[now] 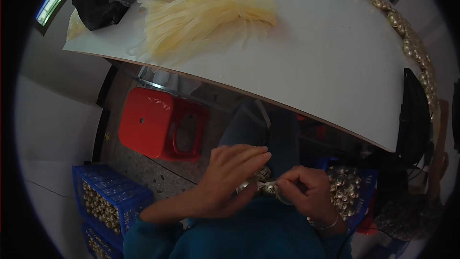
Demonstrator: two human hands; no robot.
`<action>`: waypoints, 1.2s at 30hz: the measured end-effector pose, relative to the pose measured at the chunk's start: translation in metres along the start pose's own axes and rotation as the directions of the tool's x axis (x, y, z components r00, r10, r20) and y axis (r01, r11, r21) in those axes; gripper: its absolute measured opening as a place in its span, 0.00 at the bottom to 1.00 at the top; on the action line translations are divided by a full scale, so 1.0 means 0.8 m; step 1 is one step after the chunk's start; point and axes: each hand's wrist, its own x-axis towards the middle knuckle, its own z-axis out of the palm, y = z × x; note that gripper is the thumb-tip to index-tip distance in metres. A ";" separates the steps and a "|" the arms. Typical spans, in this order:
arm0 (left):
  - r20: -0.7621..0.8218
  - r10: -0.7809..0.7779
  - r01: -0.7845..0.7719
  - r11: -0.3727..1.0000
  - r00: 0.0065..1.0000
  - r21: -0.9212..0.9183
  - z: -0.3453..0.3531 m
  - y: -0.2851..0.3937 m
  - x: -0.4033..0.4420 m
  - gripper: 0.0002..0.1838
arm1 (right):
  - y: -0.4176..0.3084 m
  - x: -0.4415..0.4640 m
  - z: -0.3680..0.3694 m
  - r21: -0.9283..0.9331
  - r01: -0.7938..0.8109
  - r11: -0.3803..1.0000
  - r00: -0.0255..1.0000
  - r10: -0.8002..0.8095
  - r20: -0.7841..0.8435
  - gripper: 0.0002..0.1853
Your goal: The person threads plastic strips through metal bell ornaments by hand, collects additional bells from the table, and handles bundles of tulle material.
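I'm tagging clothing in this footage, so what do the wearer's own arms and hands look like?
The left sleeve is teal and stops well short of the left hand. The right sleeve, also teal, ends closer to the right hand, near a thin, pale wristband. Both hands are gloveless.

metallic pieces (269,190): gold | strips (201,24): pale yellow | tabletop (326,62): white | stool (143,127): red | crate (138,204): blue | floor (158,180): speckled grey

1. Before us: the table (326,67), strips (206,24) on its left, strung balls (396,20) along its right edge.
2. Left of us: a stool (146,122) and, nearer, a crate (135,206) of balls (99,206).
3. Right of us: another crate (368,182) of balls (344,187).
4. Between our left hand (225,177) and right hand (306,189): small pieces (268,190).
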 end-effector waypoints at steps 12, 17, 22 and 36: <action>0.450 0.070 0.102 0.932 0.890 -0.348 0.021 -0.036 -0.025 0.03 | 0.049 -0.037 -0.023 -0.054 -0.106 0.993 0.993 0.109 0.048 0.05; 0.274 -0.379 0.343 0.924 0.884 0.170 0.047 -0.156 0.007 0.08 | 0.197 -0.100 -0.116 -0.434 -0.535 0.725 0.820 0.323 -0.472 0.06; -0.117 -0.234 0.261 0.884 0.965 0.388 0.118 -0.251 0.022 0.11 | 0.282 -0.145 -0.129 -0.754 -0.578 0.310 0.814 0.274 -0.512 0.09; 0.114 -0.385 0.369 0.919 0.916 0.141 0.073 -0.183 0.026 0.08 | 0.169 0.147 0.035 -0.308 0.134 0.942 0.973 -0.184 -0.139 0.10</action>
